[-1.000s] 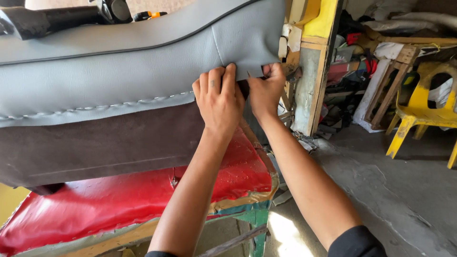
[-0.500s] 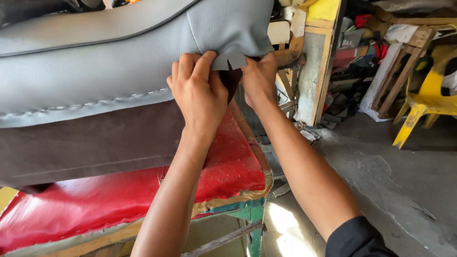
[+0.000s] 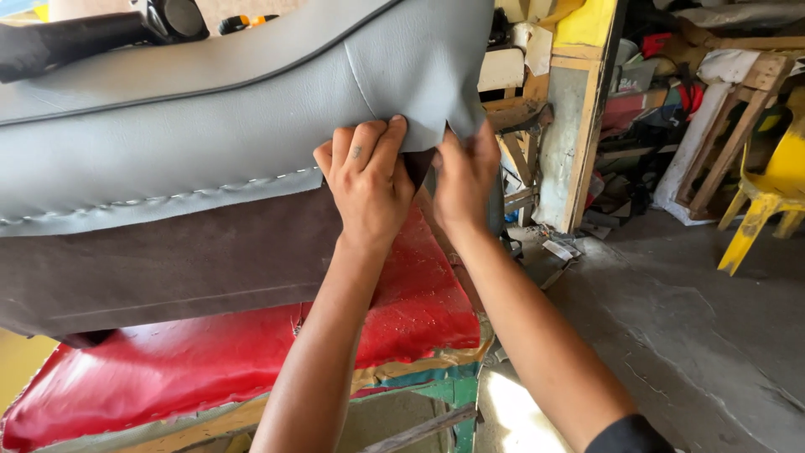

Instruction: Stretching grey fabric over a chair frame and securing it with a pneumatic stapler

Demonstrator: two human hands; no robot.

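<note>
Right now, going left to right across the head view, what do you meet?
Black tool → grey seat cover → left hand → right hand → yellow-topped wooden post → yellow plastic chair.

1. Cover (image 3: 210,126) under my hands: grey vinyl, dark piping, pale stitching along its lower edge.
2. Panel (image 3: 159,260) below it: dull brown fabric.
3. Table (image 3: 168,369): red top, speckled and worn, with tan and teal edges.
4. Chair (image 3: 767,197): yellow.
5. Floor (image 3: 696,335): grey concrete.
</note>
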